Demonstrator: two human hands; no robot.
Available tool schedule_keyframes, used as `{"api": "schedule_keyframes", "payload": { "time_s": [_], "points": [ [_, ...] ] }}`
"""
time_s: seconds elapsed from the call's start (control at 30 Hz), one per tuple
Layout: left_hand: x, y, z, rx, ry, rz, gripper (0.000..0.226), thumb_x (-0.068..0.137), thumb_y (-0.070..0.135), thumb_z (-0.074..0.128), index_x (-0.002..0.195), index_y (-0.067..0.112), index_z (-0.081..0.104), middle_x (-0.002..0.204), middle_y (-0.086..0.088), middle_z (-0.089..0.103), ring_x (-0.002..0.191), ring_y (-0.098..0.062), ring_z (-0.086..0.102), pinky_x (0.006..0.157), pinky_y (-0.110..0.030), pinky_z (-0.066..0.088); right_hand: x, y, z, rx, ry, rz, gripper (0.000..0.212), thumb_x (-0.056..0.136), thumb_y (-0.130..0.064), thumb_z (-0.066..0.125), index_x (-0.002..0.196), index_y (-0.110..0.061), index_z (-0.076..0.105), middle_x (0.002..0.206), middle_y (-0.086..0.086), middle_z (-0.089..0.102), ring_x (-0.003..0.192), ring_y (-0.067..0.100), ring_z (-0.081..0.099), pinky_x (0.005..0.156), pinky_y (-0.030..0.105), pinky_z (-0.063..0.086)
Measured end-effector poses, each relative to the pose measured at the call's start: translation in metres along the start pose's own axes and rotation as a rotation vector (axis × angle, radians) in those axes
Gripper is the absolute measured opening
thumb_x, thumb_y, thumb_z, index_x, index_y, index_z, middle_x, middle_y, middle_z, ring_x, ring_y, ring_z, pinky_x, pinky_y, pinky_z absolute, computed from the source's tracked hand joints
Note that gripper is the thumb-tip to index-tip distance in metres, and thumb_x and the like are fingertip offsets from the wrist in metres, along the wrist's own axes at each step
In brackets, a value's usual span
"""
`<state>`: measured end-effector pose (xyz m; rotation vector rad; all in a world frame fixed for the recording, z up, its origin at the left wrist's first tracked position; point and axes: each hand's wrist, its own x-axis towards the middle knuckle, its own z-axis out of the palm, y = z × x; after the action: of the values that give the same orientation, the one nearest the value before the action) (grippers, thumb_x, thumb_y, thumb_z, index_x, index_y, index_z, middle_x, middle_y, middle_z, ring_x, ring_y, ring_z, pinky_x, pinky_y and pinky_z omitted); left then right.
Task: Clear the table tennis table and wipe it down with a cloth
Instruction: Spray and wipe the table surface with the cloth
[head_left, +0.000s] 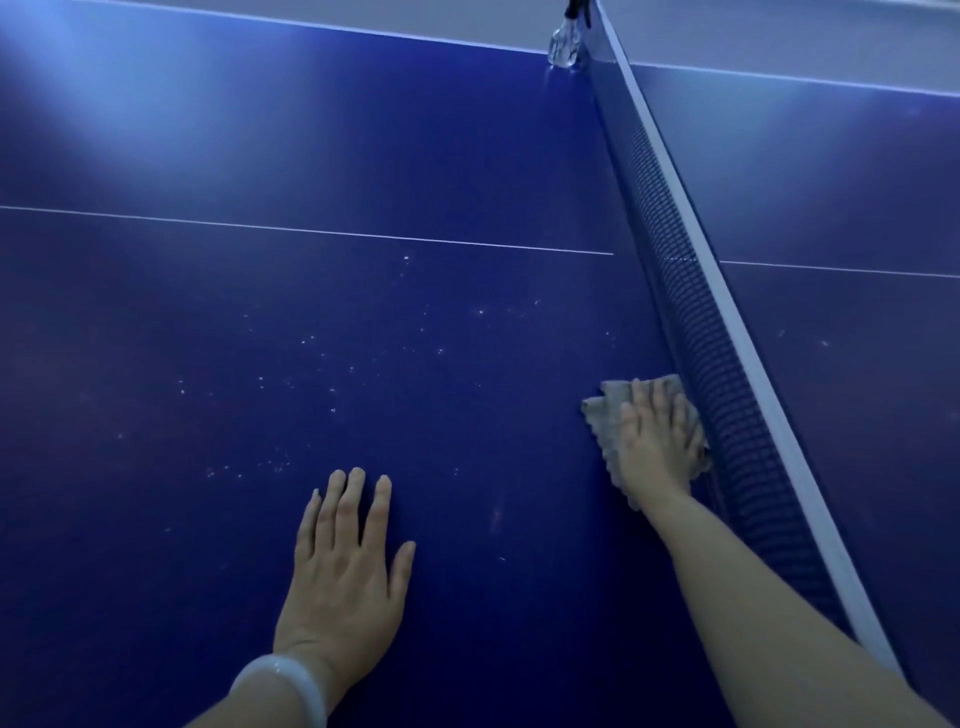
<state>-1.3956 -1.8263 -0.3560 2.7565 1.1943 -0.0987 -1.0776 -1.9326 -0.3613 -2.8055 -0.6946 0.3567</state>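
The blue table tennis table (363, 156) fills the view, with small white specks scattered over its near half. A grey cloth (605, 415) lies flat on the surface right beside the net. My right hand (657, 441) presses down on the cloth with straight fingers, its little-finger side close to the net. My left hand (345, 561) rests flat on the bare table to the left, fingers spread, a white bangle on its wrist.
The net (691, 291) with a white top band runs diagonally from the top middle to the bottom right. Its clamp post (566, 44) stands at the far table edge. A white centre line (311, 231) crosses the table.
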Motion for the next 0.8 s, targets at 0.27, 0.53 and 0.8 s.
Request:
{"api": "schedule_keyframes", "payload": {
  "time_s": [0.27,0.53,0.8],
  "points": [
    [0.001,-0.001,-0.002,-0.002,-0.009,-0.012,0.074,0.098,0.054,0.003,0.147,0.011,0.038,0.153,-0.015,0.034,0.145,-0.029,0.026,0.115,-0.046,0.014,0.011,-0.094,0.026,-0.099,-0.181,-0.52,0.054,0.105,-0.039,0.015,0.155,-0.03,-0.005,0.16,-0.008,-0.022,0.146,0.014,-0.025,0.114,0.039,-0.022],
    [-0.001,-0.001,-0.003,-0.002,-0.023,-0.021,0.068,0.099,0.051,0.01,0.148,0.012,0.036,0.154,-0.014,0.033,0.146,-0.028,0.023,0.116,-0.045,0.012,0.059,-0.048,-0.005,-0.109,-0.052,0.032,0.056,0.105,-0.04,0.012,0.156,-0.026,-0.004,0.163,-0.002,-0.015,0.15,0.022,-0.013,0.12,0.05,-0.008],
    [0.0,-0.002,-0.003,-0.011,-0.011,-0.026,0.064,0.096,0.049,0.023,0.149,0.014,0.034,0.155,-0.012,0.031,0.147,-0.027,0.021,0.115,-0.044,0.012,0.039,-0.071,0.02,-0.229,-0.194,-0.712,0.056,0.104,-0.041,0.019,0.153,-0.032,-0.008,0.158,-0.012,-0.024,0.145,0.009,-0.027,0.118,0.041,-0.017]
  ]
}}
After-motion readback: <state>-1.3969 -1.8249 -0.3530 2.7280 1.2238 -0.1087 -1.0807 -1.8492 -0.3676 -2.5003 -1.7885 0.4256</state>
